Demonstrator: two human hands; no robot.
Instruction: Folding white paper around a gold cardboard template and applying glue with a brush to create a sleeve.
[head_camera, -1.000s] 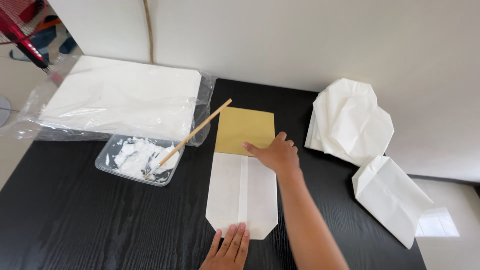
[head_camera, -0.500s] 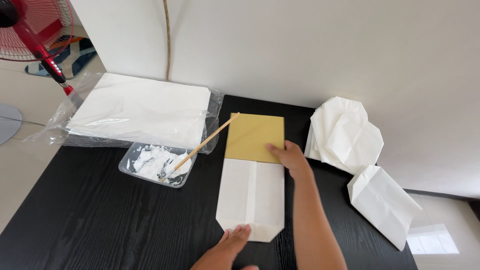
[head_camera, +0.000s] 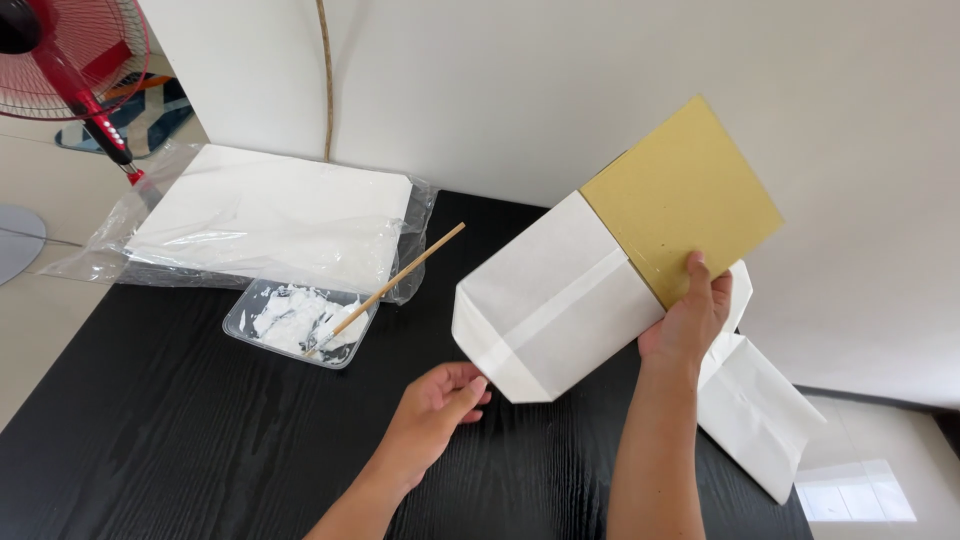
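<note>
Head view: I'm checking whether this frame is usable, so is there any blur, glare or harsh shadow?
Head view: sharp overall; the paper bag and right hand show no motion blur; soft even daylight; mild sheen on the plastic wrap; only faint shadows on the black table.

single head-worn view, looking down and forward over the black table (head_camera: 180, 440) — close range, white wall (head_camera: 520, 90) behind

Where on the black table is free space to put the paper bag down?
Bare table lies in front of the plastic tray, left of the left hand. The back is crowded: the wrapped paper stack and tray. A folded bag lies beside the right hand.
</note>
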